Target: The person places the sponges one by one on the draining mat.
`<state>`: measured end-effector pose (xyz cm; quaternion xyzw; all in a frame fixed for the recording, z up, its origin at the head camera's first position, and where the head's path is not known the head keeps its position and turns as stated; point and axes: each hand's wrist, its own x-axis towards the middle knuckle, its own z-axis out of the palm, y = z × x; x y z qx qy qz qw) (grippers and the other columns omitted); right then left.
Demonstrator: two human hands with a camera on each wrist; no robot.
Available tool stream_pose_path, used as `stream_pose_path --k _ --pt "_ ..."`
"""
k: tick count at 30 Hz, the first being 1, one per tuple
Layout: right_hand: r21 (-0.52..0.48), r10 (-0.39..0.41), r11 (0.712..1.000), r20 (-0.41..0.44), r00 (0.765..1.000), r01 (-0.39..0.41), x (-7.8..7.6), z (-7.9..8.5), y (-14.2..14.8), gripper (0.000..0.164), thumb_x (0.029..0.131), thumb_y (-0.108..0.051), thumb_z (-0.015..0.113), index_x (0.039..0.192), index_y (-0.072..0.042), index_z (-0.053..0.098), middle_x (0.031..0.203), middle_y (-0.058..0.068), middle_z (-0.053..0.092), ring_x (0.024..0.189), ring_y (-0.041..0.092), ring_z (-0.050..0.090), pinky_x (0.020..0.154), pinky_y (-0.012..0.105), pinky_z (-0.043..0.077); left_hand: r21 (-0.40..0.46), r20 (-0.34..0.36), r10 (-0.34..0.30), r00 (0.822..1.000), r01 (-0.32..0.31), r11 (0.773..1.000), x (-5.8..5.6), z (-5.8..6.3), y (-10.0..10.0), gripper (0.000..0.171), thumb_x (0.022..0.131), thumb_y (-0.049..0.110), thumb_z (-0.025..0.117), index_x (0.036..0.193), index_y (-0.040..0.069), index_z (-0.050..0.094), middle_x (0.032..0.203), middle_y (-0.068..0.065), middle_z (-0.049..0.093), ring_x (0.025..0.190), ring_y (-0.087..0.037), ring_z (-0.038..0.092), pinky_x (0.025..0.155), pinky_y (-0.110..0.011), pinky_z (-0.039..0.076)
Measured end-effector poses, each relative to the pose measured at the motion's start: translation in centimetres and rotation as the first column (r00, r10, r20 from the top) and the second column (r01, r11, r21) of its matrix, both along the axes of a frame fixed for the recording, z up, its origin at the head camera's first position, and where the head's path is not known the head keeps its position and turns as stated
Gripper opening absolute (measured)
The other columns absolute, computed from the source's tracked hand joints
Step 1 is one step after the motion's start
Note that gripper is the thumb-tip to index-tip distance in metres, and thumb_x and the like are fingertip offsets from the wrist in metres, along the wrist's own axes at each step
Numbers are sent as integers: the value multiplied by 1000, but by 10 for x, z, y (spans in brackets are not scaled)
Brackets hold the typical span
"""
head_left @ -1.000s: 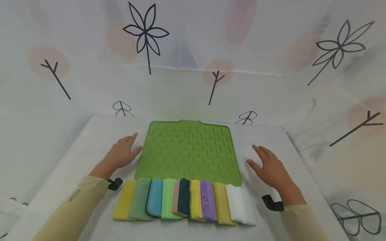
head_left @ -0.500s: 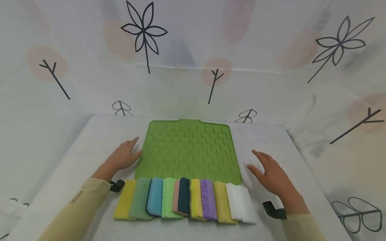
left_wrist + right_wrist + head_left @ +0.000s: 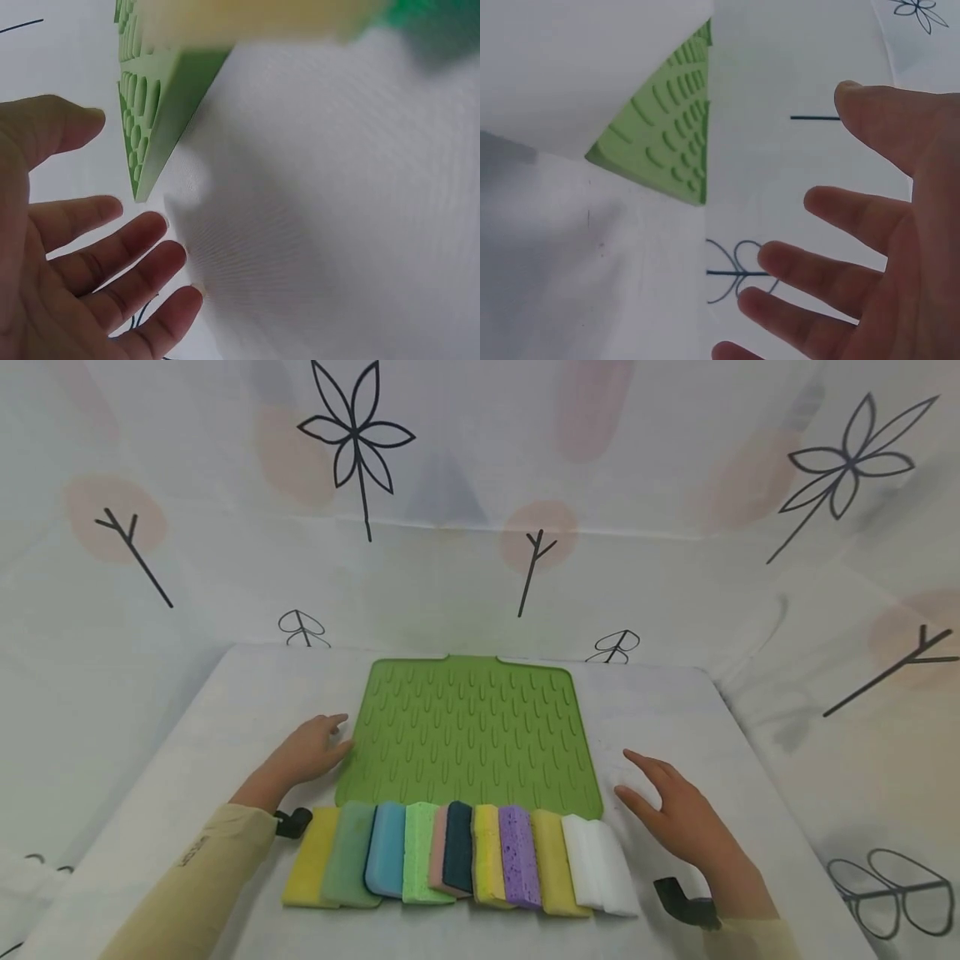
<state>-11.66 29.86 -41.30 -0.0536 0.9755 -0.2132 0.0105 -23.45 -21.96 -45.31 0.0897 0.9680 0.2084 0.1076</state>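
A green ridged mat [image 3: 472,735] lies flat on the white table. Along its near edge runs a row of sponges: yellow [image 3: 311,860], dull green [image 3: 351,856], blue [image 3: 387,852], light green [image 3: 420,856], pink and dark teal [image 3: 457,852], yellow [image 3: 489,858], purple [image 3: 520,858], dull yellow [image 3: 557,864] and white [image 3: 596,867]. My left hand [image 3: 303,752] is by the mat's left edge, holding nothing, fingers spread in the left wrist view. To the right of the mat, my right hand [image 3: 682,814] is also without anything, its fingers apart in the right wrist view.
A white cloth wall [image 3: 435,577] with line-drawn plants rises behind the table and at both sides. White tabletop [image 3: 262,693] shows on either side of the mat. A dark wrist mount [image 3: 292,822] juts from the left sleeve, another [image 3: 682,906] from the right.
Both hands have drawn slightly nearer to the person, the right one more. The left fingers are a little more bent. Mat and sponges lie where they were; the head view has shifted slightly.
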Motion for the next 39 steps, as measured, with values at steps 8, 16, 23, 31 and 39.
stream_pose_path --k 8,16,23,31,39 --pt "-7 18 1000 -13 1000 -18 12 2 -4 62 96 -52 50 147 -17 41 142 19 47 126 47 47 92 65 41 53 50 -4 999 2 999 -3 -5 0 65 92 32 60 145 -1 39 126 -25 58 116 -40 55 96 -54 46" --pt "-25 20 999 -4 1000 -20 23 1 -10 58 95 -48 56 143 -17 47 138 16 54 118 39 56 86 53 51 85 85 -23 996 15 996 -2 -8 0 61 89 25 63 142 -1 44 113 -17 63 101 -28 60 86 -46 51" --pt "-68 4 998 77 997 1 35 -5 -12 57 94 -51 56 140 -18 51 135 10 57 109 29 61 77 39 53 117 79 -31 996 22 993 -2 -9 -2 57 89 21 63 140 0 47 115 -17 63 104 -30 60 88 -48 50" --pt "-96 -9 995 117 993 21 45 -9 -16 57 92 -51 58 138 -18 53 130 8 60 104 22 62 74 32 52 136 56 -2 998 -5 991 -1 -11 -2 55 88 21 64 137 0 51 114 -16 65 102 -30 62 87 -48 51" --pt "-102 -30 994 154 988 46 51 -14 -19 58 89 -54 61 135 -21 55 130 6 60 103 21 60 73 33 50 154 50 25 998 -32 988 -1 -13 -2 52 88 22 65 133 -1 55 111 -16 67 100 -29 64 86 -46 51"
